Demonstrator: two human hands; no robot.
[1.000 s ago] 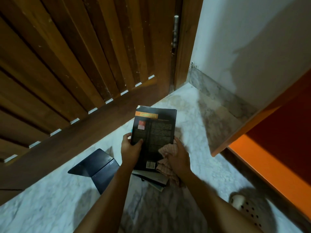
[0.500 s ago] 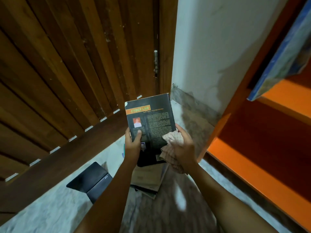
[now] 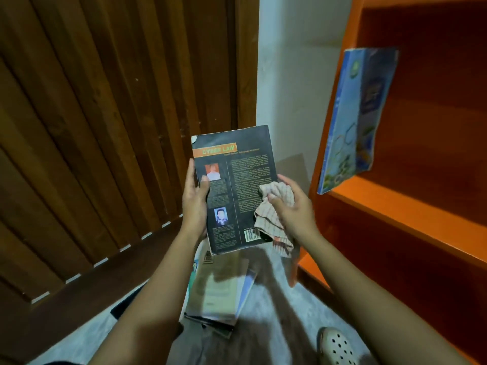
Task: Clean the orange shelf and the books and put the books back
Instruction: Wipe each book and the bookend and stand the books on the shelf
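Note:
My left hand point(image 3: 194, 198) grips the left edge of a black book point(image 3: 237, 185) with an orange title band, back cover facing me, held up in front of the wall. My right hand point(image 3: 292, 209) holds a checked cloth point(image 3: 274, 214) bunched against the book's lower right cover. Below, a stack of books point(image 3: 221, 288) lies on the marble floor. The orange shelf point(image 3: 411, 214) stands at the right, with a blue book point(image 3: 353, 119) leaning upright on one board.
A slatted wooden door point(image 3: 110, 122) fills the left side, next to a white wall point(image 3: 292, 75). A dark object point(image 3: 123, 306) lies on the floor by my left arm. A white perforated clog point(image 3: 337, 346) shows at the bottom right.
I have lifted the black book off the floor stack to chest height, with the cloth moving up along its cover. My view has swung up and right, bringing the shelf and blue book in.

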